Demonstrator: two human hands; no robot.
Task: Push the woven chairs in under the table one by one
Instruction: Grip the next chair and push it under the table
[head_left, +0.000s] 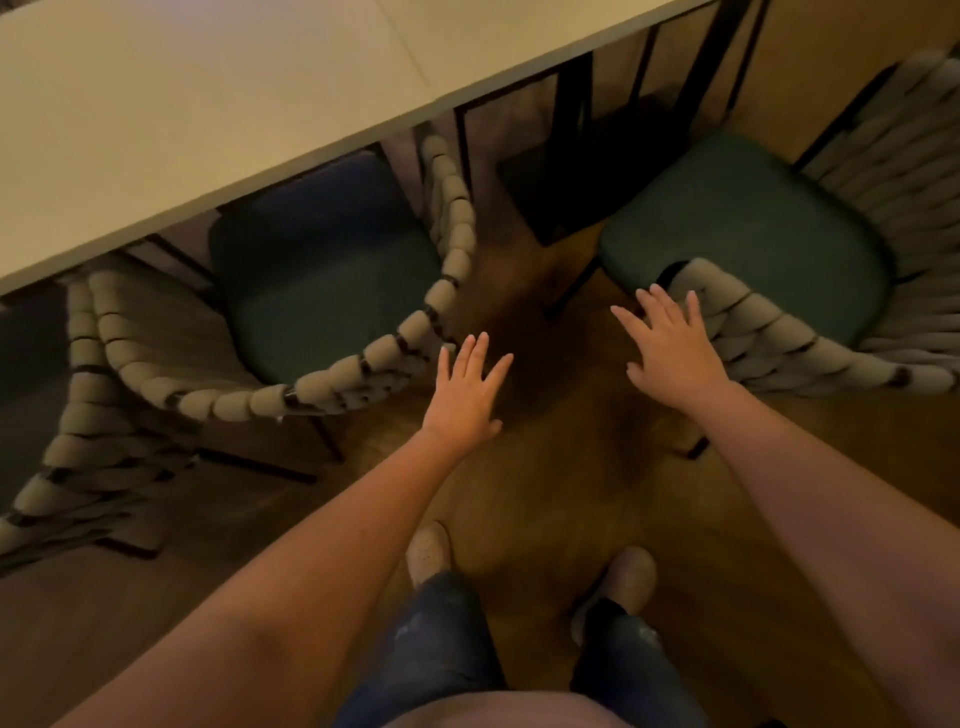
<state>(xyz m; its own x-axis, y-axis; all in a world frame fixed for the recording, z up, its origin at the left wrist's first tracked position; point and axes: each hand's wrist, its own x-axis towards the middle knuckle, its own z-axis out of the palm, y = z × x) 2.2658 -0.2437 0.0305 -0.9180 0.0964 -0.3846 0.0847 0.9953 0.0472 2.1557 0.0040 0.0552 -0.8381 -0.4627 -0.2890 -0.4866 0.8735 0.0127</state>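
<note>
Left chair (322, 270) at ten o'clock sits partly under the table (208, 104) (mostly done, I judge). Right chair (743, 228) at two o'clock stands out, not yet pushed. My left hand (467, 387) hovers spread beside the first; my right hand (670, 345), spread, seems to touch the second's weave.

Wooden floor (571, 467) under woven chairs (322, 291)

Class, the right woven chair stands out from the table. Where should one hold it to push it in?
Take the top of its curved woven back from behind, the side away from the table. That rim faces the person, near the open right hand, so a push there likely sends it under.
</note>
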